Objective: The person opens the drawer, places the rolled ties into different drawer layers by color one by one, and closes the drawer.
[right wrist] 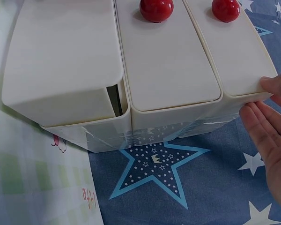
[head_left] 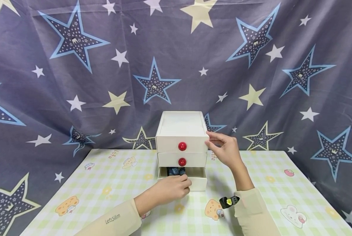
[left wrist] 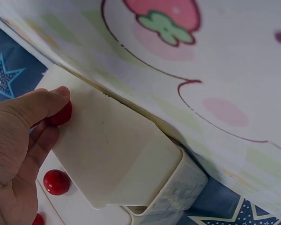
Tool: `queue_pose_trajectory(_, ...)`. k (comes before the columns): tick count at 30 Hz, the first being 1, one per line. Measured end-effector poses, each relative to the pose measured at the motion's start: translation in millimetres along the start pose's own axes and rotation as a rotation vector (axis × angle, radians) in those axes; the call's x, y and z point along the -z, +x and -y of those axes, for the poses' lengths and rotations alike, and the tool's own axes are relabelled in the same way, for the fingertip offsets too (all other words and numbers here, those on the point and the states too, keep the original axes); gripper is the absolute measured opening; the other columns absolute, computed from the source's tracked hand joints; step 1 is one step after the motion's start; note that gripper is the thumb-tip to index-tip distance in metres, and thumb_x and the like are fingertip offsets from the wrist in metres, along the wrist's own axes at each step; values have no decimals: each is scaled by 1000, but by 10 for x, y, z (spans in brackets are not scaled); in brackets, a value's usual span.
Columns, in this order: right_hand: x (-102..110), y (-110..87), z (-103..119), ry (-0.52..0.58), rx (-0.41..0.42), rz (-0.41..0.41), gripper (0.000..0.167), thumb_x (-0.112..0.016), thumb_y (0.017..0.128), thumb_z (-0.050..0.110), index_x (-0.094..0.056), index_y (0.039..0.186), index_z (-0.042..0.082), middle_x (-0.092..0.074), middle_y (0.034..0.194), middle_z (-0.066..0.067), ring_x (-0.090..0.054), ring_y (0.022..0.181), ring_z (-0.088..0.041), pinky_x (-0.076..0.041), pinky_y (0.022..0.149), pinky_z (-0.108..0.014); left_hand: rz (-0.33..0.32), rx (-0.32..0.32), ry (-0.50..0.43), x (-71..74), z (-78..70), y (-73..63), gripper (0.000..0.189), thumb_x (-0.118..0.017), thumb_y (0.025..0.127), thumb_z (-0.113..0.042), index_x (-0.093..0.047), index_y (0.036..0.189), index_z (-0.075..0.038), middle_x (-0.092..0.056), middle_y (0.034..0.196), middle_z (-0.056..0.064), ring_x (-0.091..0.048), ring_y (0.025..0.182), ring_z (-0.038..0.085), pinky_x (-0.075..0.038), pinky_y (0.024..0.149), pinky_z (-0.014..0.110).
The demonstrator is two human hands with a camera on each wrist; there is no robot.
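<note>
A small white drawer cabinet (head_left: 181, 124) has three drawers, each with a round red knob. Its bottom drawer (head_left: 197, 184) is pulled part way out, and a dark blue patterned thing (head_left: 176, 171) lies inside, partly hidden. My left hand (head_left: 173, 187) pinches the bottom drawer's red knob (left wrist: 62, 115) between thumb and fingers. At the cabinet's upper right front corner, my right hand (head_left: 226, 149) holds the edge, thumb on the front and fingers along the side, as the right wrist view shows. The top drawer (head_left: 167, 144) and middle drawer (head_left: 167, 160) are closed.
The cabinet stands at the back of a table with a green checked, cartoon-printed cloth (head_left: 105, 183). Behind it hangs a dark curtain (head_left: 176, 49) with stars. A black strap end with a yellow mark (head_left: 229, 202) sticks out by the right sleeve.
</note>
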State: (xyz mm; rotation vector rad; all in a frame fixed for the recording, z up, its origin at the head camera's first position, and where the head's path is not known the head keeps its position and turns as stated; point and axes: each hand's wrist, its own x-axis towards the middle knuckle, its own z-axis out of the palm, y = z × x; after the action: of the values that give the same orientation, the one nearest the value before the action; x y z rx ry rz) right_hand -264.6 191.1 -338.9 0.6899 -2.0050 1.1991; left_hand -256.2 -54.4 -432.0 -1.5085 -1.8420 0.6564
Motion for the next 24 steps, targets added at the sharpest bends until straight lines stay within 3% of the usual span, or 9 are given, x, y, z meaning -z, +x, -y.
queue_pose_trajectory(9,-6,-1,-16,-7,-6,-2,30,-77,85,-11,-73,115,-10,-75,101,-24,-75,87,-36,-59,76,-20,44,12,-24,-9,18,10,8,-78,89,-22,-77,96,-25,-62,103,-9,-52,92,10,-50,82,16)
queue_pose_trajectory(24,-3,3,-5,-6,-12,1,30,-76,86,-11,-73,116,-10,-75,102,-24,-75,88,-36,-60,76,-23,62,20,-41,-60,69,20,7,-76,90,-22,-76,97,-24,-62,104,-9,-53,94,10,-51,85,17)
